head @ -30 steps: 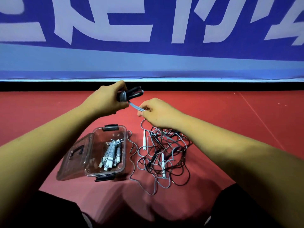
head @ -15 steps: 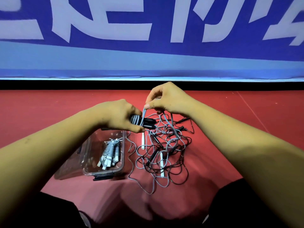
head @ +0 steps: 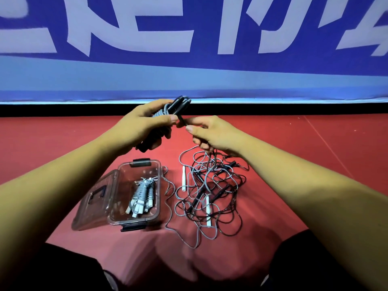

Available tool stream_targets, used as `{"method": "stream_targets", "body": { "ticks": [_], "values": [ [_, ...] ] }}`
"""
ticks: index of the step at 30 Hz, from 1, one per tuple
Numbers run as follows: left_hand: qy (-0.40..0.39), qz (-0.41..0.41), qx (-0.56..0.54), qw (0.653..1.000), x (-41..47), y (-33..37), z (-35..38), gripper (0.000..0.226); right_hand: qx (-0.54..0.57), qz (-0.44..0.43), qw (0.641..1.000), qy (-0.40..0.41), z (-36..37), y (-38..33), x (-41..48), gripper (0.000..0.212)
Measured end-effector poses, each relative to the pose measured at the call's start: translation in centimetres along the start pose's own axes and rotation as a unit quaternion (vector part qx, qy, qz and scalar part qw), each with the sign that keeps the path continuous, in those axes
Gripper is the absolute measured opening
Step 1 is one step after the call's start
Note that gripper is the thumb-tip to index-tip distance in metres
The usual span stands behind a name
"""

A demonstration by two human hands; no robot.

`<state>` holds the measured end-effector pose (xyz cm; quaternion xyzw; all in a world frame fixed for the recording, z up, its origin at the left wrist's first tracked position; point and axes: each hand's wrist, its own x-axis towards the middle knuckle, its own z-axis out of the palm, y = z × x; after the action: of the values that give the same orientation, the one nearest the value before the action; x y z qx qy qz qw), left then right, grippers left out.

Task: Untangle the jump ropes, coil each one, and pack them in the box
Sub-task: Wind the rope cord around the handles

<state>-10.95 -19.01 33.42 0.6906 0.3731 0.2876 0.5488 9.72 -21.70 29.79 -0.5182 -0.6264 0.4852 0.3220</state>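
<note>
Left hand [head: 142, 127]: clenched round the wound jump rope [head: 178, 105], thumb pressed on its near side; held in the air at 12 o'clock from the box.
Wound jump rope: black handles laid together with grey cord turned round them; the handle ends stick out past the fingers at 1 o'clock.
Right hand [head: 212, 133]: at 3 o'clock from the left hand, almost touching it; thumb and forefinger pinch the loose cord [head: 210, 158] right beside the bundle, the other fingers curled over it.
Loose cord: drops from under the right hand towards 6 o'clock into the tangle.
Tangle of jump ropes [head: 210, 192]: grey and black cords with black and white handles, on the red floor [head: 315, 154], at 3 o'clock from the box; one white handle [head: 183, 178] lies at its 9 o'clock edge.
Clear plastic box [head: 156, 185]: on the floor, lid [head: 94, 198] swung open towards 9 o'clock.
Coiled grey jump rope [head: 140, 196]: inside the box, white handles pointing to 6 o'clock.
Blue banner [head: 189, 80]: white lettering, along the far edge at 12 o'clock.
</note>
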Motion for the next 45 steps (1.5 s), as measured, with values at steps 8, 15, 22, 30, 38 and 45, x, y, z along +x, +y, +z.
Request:
{"method": "stream_targets", "body": {
  "ticks": [8, 15, 22, 30, 38, 45],
  "values": [
    [0.057, -0.027, -0.042, 0.997, 0.2, 0.5, -0.1, 0.005, -0.054, -0.035, 0.998, -0.028, 0.0, -0.2, -0.3, 0.024],
    [0.131, -0.063, 0.031, 0.989, 1.0, -0.9, -0.9, 0.017, -0.136, -0.031, 0.990, -0.033, 0.7, -0.8, -0.4, 0.046],
    [0.100, -0.021, 0.459, 0.883, 2.0, -3.5, -3.4, 0.031, -0.259, -0.094, 0.961, 0.008, 0.9, -2.8, -1.1, 0.017],
    [-0.094, -0.011, 0.603, 0.792, 1.5, -3.8, -0.3, 0.030, -0.279, -0.134, 0.944, 0.116, -0.1, -3.3, -0.4, 0.017],
    [-0.162, 0.007, 0.434, 0.886, 0.3, -2.7, 2.6, 0.026, -0.247, -0.110, 0.952, 0.142, -2.3, -0.5, 0.7, 0.008],
    [-0.064, 0.015, 0.151, 0.986, 0.2, -2.0, 2.0, 0.031, -0.178, -0.026, 0.980, 0.086, -2.4, 1.3, 0.6, 0.014]
  ]
}}
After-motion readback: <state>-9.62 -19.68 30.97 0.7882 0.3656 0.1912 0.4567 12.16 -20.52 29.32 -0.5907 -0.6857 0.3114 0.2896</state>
